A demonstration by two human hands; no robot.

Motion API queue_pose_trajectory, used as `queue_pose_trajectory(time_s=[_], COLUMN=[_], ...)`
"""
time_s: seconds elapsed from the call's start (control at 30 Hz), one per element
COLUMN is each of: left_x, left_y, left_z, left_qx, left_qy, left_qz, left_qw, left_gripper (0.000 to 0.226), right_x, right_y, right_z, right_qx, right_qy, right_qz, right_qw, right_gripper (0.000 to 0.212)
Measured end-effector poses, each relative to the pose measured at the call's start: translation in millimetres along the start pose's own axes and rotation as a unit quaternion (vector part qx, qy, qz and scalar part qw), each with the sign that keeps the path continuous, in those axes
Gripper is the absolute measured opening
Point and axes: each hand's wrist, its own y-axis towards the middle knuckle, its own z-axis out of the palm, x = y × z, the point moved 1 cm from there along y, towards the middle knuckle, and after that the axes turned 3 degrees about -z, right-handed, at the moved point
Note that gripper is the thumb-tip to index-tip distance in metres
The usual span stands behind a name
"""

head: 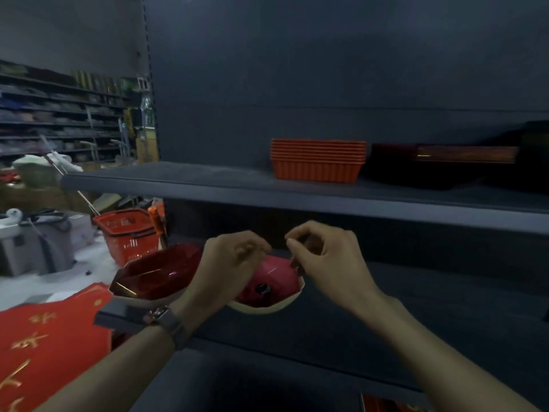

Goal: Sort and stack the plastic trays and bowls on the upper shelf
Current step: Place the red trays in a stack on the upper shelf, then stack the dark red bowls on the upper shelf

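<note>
Dark shop shelving fills your view: the upper shelf (178, 179) carries stacked orange trays (318, 160) at centre right, with dark trays (430, 168) just beside them. Your left hand (234, 258) and right hand (325, 257) hover at 2 red bowls (154, 275) on the lower shelf (416, 292). Each grip is curled, and you cannot tell whether it pinches anything.

Tray stack (317, 160) on upper shelf (178, 178)

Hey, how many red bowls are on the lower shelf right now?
2. The left bowl sits at the lower shelf's left end; the right bowl is beside it, partly behind the left hand. Nested ones may be hidden.
</note>
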Motion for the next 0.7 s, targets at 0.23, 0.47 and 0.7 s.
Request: queue_pose_trajectory(time_s=[0.23,0.47,0.7], left_x=[113.1,157.2,182.4], left_y=[-4.7,-1.3,11.4], left_z=[30.5,62.0,83.7], left_qx=[0.147,0.224,0.311], left_qy=[0.198,0.222,0.286], left_qz=[-0.147,-0.179,-0.182], left_qw=[0.958,0.932,0.888], left_gripper=[0.023,0.042,0.082], right_x=[-108.1,-168.0,-200.1], right_y=[-12.5,-6.0,13.4], right_z=[49.0,85.2,104.4], right_qx=[0.164,0.231,0.306], right_qy=[-0.156,-0.223,-0.232], right_qz=[0.145,0.177,0.170], right_qw=[0.963,0.930,0.908], right_gripper=[0.026,0.024,0.059])
